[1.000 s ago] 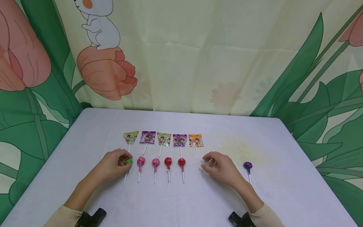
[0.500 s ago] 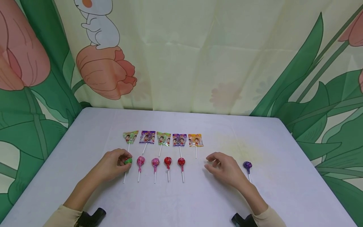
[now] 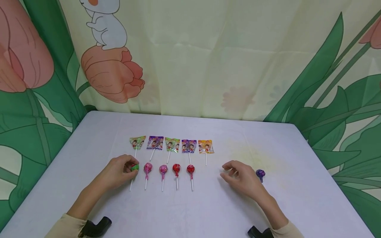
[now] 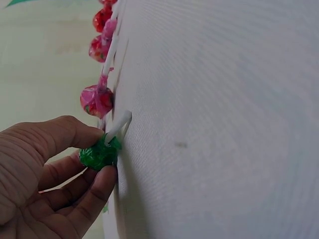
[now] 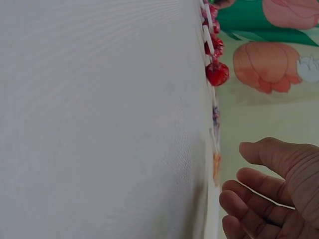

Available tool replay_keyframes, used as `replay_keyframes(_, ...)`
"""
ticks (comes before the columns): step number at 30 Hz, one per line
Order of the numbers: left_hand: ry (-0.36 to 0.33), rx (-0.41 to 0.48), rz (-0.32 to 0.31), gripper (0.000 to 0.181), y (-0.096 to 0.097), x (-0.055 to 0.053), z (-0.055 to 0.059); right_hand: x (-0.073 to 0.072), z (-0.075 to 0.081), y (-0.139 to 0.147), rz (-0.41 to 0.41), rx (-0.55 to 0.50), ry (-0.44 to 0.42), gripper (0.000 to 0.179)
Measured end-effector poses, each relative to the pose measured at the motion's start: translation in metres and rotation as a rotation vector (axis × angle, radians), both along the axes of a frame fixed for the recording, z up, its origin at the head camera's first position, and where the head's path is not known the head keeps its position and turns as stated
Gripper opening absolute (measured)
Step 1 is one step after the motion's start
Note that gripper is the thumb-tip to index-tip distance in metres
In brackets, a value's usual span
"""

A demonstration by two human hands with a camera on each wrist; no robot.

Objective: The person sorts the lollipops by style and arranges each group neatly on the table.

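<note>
My left hand (image 3: 120, 172) pinches a green-wrapped lollipop (image 4: 99, 155) by its round head, between thumb and fingers. Its white stick points toward me, at the left end of the front row. Beside it lie two pink lollipops (image 3: 148, 168) and two red lollipops (image 3: 190, 169), sticks toward me. My right hand (image 3: 242, 177) hovers over the cloth right of the row, fingers loosely bent, holding nothing. Just beyond it on the right is a purple lollipop (image 3: 260, 174), its stick hidden behind the hand and wrist.
Behind the front row lies a back row of flat-wrapped lollipops, from a green packet (image 3: 137, 142) at left to an orange packet (image 3: 206, 146) at right. A white cloth (image 3: 166, 215) covers the table. A printed curtain (image 3: 190, 59) hangs along the back edge.
My right hand has moved to the right, away from the row and closer to the purple lollipop, now covering its stick. My left hand stays on the green lollipop.
</note>
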State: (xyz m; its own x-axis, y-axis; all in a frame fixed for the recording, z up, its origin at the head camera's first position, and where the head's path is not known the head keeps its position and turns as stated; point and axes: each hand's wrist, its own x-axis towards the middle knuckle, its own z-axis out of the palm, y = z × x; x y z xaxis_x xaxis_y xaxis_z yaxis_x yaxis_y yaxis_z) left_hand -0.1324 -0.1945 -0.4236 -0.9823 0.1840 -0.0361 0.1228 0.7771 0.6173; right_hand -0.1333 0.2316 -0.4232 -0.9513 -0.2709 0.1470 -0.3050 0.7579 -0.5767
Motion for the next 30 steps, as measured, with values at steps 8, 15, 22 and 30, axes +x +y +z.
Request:
replay_keyframes(8,0.0,0.004,-0.007,0.026,0.0,-0.001,0.001,0.002,0.003,0.005,0.021,-0.021,0.054,0.02)
replay_keyframes(15,-0.001,-0.001,-0.005,0.026,0.0,-0.002,-0.001,0.0,0.006,0.006,0.023,-0.022,0.055,0.019)
replay_keyframes(22,0.003,0.004,-0.007,0.026,-0.001,-0.002,-0.001,-0.001,0.008,0.011,0.005,-0.022,0.064,0.02)
replay_keyframes(30,-0.006,-0.005,0.005,0.027,0.0,-0.002,-0.001,0.0,0.008,0.017,-0.025,-0.002,0.046,0.021)
